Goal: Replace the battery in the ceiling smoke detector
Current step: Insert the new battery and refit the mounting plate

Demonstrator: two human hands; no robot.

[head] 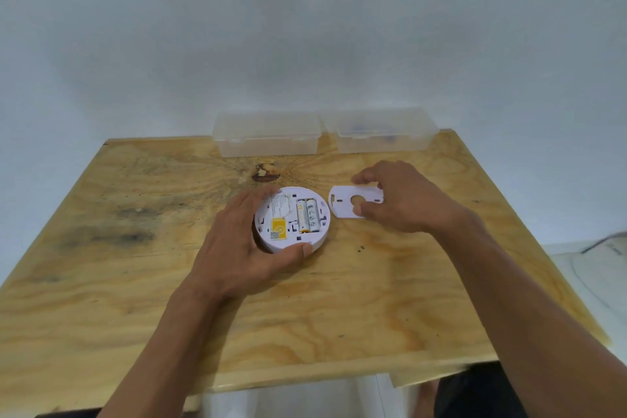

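Observation:
A round white smoke detector (291, 219) lies back side up on the wooden table (135, 282). Its open bay shows two yellow-and-white batteries (308, 216) side by side, and a yellow label sits beside them. My left hand (244, 248) wraps around the detector's left and front rim. Just to the right lies the white mounting plate (346, 205) with a round hole in it. My right hand (397, 200) pinches this plate between thumb and fingers.
Two clear plastic boxes stand at the table's far edge, the left box (268, 137) and the right box (383, 132), lids shut. A dark knot (264, 173) marks the wood behind the detector. A white wall rises behind the table.

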